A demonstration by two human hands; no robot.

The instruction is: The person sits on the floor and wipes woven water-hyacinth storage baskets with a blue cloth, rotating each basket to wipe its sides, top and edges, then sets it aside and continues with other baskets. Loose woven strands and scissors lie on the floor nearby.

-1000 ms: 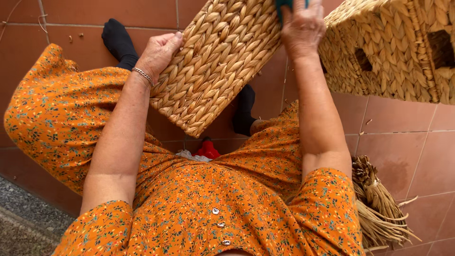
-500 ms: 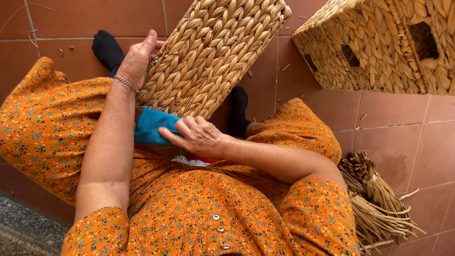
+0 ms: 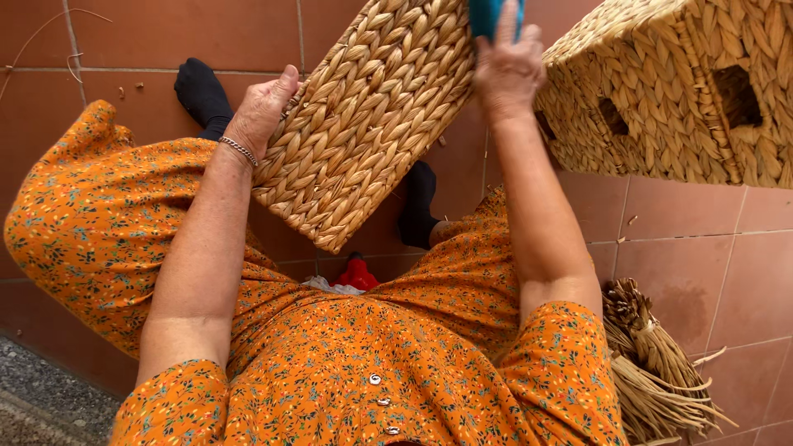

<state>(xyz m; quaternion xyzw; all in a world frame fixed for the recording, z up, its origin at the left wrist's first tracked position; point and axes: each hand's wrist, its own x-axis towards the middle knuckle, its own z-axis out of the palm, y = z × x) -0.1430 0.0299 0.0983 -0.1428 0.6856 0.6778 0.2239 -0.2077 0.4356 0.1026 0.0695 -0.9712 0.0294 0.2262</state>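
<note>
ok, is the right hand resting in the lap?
No, the right hand is raised against the flat woven straw panel, holding something blue.

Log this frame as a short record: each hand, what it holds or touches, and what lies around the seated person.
Setting: terracotta tiled floor, person seated in an orange floral dress
Left hand: grips the left edge of a flat rectangular woven straw panel, tilted above the lap
Right hand: at the panel's upper right edge, holding a teal object, mostly cut off by the frame
Nearby: woven straw basket with openings at right; bundle of dried straw beside the right hip; small red item on the lap
</note>
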